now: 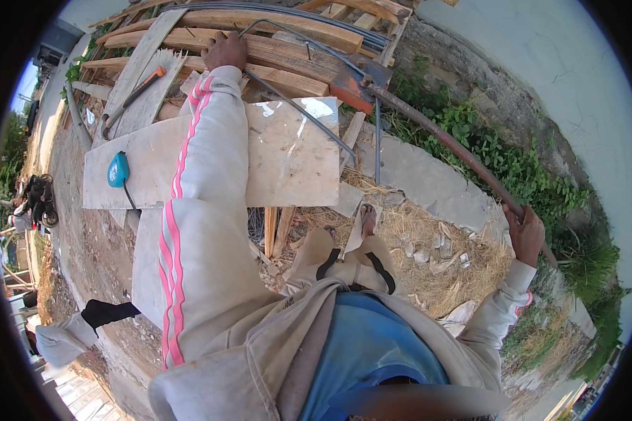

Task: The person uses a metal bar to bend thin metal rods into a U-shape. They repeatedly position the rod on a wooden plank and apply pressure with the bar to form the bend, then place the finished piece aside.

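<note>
My right hand point(525, 235) is closed round a long rusty pipe handle point(463, 144). The pipe runs up and left to a small bending fitting on an orange-brown metal block point(352, 88). A thin grey steel rod point(298, 35) passes from that fitting toward my left hand point(225, 52). The rod is bent, and a second length of it slants back down over the board. My left hand is curled at the bend, over the wooden beams; its palm side is hidden. A wide pale board point(291, 172) lies beneath my left forearm.
A teal tape measure point(118, 170) and a hammer point(130, 104) with an orange-ended handle lie at the left. Rough timber beams point(302, 24) are stacked at the far side. Green plants point(484, 130) grow along the wall at right. Dry straw and rubble surround my feet.
</note>
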A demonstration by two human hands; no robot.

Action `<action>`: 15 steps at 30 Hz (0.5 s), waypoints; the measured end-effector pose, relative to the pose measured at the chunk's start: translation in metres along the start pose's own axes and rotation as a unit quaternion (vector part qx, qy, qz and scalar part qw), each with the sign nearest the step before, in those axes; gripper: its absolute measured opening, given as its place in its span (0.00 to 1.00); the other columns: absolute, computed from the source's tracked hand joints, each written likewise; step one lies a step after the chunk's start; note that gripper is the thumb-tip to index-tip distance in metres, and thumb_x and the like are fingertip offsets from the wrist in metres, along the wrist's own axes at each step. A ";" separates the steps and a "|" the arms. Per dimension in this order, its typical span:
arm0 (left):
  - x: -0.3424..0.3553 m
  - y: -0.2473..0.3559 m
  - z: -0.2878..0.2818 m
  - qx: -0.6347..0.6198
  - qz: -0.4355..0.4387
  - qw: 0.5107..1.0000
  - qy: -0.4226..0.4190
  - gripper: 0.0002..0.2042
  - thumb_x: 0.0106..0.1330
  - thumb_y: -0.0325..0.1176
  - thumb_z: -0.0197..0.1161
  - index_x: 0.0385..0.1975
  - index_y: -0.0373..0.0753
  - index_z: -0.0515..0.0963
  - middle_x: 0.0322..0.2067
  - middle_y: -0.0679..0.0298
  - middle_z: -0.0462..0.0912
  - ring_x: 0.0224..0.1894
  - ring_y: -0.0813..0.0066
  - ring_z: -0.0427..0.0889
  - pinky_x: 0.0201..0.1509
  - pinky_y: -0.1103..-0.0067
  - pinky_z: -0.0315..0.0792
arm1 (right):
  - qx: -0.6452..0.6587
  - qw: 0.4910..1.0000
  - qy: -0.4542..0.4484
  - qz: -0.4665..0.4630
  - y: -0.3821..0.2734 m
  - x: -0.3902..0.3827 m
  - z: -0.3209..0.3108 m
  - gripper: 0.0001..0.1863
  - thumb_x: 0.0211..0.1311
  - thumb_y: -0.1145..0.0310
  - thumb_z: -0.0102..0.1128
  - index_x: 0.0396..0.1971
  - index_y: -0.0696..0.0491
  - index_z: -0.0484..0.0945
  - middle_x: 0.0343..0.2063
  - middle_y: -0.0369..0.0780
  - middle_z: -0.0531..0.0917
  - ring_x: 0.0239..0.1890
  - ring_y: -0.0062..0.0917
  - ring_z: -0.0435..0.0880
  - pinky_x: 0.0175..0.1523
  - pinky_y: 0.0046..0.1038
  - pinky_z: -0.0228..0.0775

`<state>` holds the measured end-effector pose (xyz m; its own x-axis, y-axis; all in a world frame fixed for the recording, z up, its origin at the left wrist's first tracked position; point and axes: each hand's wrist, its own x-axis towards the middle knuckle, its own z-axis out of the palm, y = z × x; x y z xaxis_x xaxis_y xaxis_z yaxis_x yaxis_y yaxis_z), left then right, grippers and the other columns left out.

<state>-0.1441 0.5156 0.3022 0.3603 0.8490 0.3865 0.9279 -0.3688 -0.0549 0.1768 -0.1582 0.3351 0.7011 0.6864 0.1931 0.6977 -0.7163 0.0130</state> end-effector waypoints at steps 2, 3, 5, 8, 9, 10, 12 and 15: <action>-0.019 0.014 -0.014 0.014 0.007 0.999 0.028 0.19 0.70 0.48 0.57 0.56 0.51 0.81 0.57 0.56 0.77 0.62 0.53 0.76 0.64 0.51 0.67 | 0.021 0.999 0.028 -0.033 -0.004 0.003 -0.005 0.33 0.66 0.40 0.61 0.39 0.62 0.81 0.26 0.53 0.83 0.32 0.51 0.84 0.37 0.47 0.73; -0.032 0.021 -0.021 -0.004 0.044 0.998 0.038 0.23 0.69 0.50 0.60 0.61 0.49 0.77 0.60 0.56 0.75 0.65 0.53 0.73 0.67 0.51 0.63 | 0.035 0.998 0.029 -0.039 -0.004 0.005 -0.007 0.33 0.67 0.39 0.60 0.38 0.62 0.81 0.26 0.53 0.82 0.31 0.52 0.83 0.37 0.47 0.72; -0.062 0.039 -0.032 -0.033 0.146 0.986 0.067 0.25 0.68 0.52 0.62 0.61 0.49 0.77 0.60 0.56 0.75 0.65 0.52 0.71 0.69 0.51 0.62 | 0.038 0.999 -0.015 -0.004 -0.003 0.008 -0.008 0.34 0.68 0.37 0.57 0.35 0.61 0.79 0.25 0.54 0.81 0.31 0.53 0.82 0.36 0.47 0.71; -0.097 0.069 -0.044 -0.152 0.274 0.948 0.055 0.29 0.68 0.54 0.62 0.61 0.39 0.74 0.59 0.51 0.74 0.64 0.48 0.71 0.68 0.54 0.64 | 0.064 0.998 0.025 -0.018 -0.004 0.003 -0.005 0.35 0.68 0.35 0.56 0.34 0.61 0.79 0.26 0.54 0.81 0.32 0.54 0.82 0.36 0.48 0.71; -0.104 0.076 -0.047 -0.168 0.283 0.943 0.047 0.29 0.69 0.53 0.61 0.60 0.36 0.74 0.60 0.49 0.74 0.64 0.46 0.71 0.68 0.56 0.65 | 0.055 0.999 -0.003 0.001 -0.004 0.002 -0.005 0.37 0.67 0.34 0.55 0.35 0.61 0.79 0.27 0.54 0.82 0.32 0.53 0.82 0.36 0.48 0.71; -0.110 0.081 -0.049 -0.184 0.292 0.938 0.037 0.29 0.69 0.53 0.61 0.59 0.34 0.73 0.60 0.46 0.73 0.63 0.44 0.71 0.68 0.57 0.66 | 0.043 0.999 -0.010 0.016 -0.006 -0.001 -0.004 0.37 0.67 0.33 0.54 0.34 0.61 0.79 0.27 0.54 0.82 0.31 0.53 0.82 0.36 0.48 0.71; -0.109 0.081 -0.052 -0.208 0.306 0.929 0.015 0.34 0.67 0.56 0.63 0.58 0.28 0.71 0.60 0.44 0.72 0.63 0.44 0.71 0.67 0.59 0.67 | 0.036 0.999 0.021 0.022 -0.013 -0.006 -0.006 0.38 0.67 0.32 0.54 0.34 0.60 0.80 0.26 0.54 0.83 0.31 0.53 0.83 0.36 0.49 0.71; -0.113 0.083 -0.051 -0.210 0.289 0.934 0.008 0.35 0.66 0.57 0.64 0.57 0.28 0.71 0.60 0.44 0.72 0.62 0.45 0.72 0.67 0.58 0.67 | 0.009 0.998 -0.003 0.062 -0.034 -0.029 -0.014 0.37 0.66 0.32 0.54 0.32 0.59 0.81 0.25 0.53 0.83 0.30 0.53 0.83 0.36 0.49 0.72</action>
<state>-0.1128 0.3696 0.3011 0.7844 0.4575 0.4187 0.4582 -0.8825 0.1059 0.1309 -0.1554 0.3431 0.7825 0.5942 0.1862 0.6087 -0.7929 -0.0277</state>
